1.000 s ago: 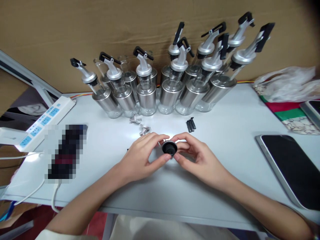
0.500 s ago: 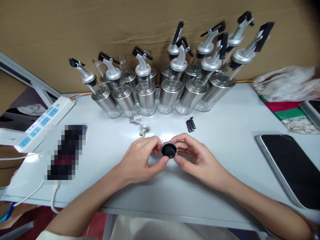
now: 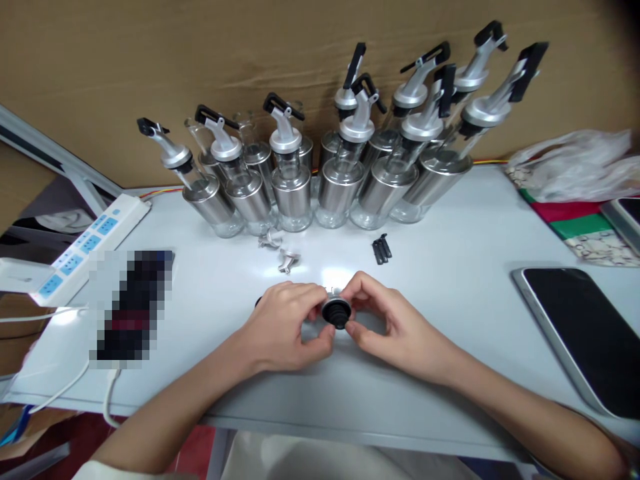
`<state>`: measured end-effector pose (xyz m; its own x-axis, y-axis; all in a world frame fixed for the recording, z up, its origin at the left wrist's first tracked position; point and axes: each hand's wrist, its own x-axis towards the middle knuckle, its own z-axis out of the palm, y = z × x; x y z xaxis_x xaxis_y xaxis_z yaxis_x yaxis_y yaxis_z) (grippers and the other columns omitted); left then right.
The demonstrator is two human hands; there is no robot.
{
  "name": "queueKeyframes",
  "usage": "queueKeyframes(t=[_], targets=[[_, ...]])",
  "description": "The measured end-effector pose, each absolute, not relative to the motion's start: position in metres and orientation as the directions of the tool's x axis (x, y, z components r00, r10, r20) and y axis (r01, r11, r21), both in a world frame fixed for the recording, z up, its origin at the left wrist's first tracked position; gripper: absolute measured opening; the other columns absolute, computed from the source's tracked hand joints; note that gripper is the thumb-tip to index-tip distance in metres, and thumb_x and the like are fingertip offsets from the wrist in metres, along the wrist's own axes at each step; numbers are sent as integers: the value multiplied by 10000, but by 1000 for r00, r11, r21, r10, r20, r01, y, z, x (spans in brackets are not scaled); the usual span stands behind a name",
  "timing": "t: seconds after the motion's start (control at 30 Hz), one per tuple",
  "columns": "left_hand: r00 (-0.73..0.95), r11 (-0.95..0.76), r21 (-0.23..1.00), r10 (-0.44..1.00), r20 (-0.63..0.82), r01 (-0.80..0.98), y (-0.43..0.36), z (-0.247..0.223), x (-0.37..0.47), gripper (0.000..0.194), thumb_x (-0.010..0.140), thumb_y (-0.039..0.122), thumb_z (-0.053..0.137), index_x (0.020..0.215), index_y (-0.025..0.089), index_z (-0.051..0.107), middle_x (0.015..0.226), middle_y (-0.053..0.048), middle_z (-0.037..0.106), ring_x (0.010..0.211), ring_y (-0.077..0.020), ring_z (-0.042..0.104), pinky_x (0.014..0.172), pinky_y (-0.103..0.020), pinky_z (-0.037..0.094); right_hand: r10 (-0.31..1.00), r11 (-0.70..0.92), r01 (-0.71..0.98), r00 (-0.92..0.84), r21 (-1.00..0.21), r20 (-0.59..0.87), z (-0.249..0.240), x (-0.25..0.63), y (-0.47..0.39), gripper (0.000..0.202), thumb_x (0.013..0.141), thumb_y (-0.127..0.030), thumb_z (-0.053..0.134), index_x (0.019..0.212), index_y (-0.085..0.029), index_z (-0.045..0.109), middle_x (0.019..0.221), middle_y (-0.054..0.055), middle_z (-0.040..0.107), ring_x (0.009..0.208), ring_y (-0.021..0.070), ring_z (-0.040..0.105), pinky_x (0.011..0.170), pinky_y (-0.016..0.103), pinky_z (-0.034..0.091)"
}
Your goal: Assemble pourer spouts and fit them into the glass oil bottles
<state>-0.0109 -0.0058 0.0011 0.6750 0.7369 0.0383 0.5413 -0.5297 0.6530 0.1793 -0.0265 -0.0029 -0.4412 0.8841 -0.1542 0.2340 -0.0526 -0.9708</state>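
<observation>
Between my two hands is a round pourer stopper (image 3: 337,312) with a silver rim, its black ribbed plug facing me. The fingertips of my left hand (image 3: 287,323) pinch its left side. My right hand (image 3: 393,327) grips the right side with thumb and index finger. Just beyond lie small silver spout pieces (image 3: 288,260) and several small black levers (image 3: 382,249). A bit of something black (image 3: 258,301) shows behind my left hand, mostly hidden.
Glass bottles with steel sleeves (image 3: 293,190), many with pourers, line the cardboard at the back. On the left are a power strip (image 3: 85,250) and a pixelated phone (image 3: 133,307). Another phone (image 3: 580,333) and a plastic bag (image 3: 575,167) are at the right.
The stopper has dipped slightly toward me, and its black plug shows more from the side. Both hands still hold it. A black bit has come into view behind my left hand.
</observation>
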Motion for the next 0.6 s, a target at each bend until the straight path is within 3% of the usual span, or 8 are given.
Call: queueKeyframes(t=[0.33,0.6], targets=[[636,-555,623,763,116,551,-9,-2,-6,48,652,235,441,671,193,455,555,36,476,513,-118,435,548,-249,349,857,-32,241,-493,-970,-151,-3,178,-28,282,737,-121,489,999,-217,448,798,10,651,752,175,584,696,296,439],[637,-585,628,750,178,513,-11,-3,-5,65,595,219,435,652,189,442,537,49,468,486,-102,402,527,-233,328,860,-54,254,-479,-966,-174,0,176,-28,252,666,-129,498,901,-209,454,696,-16,637,609,131,527,579,257,415]])
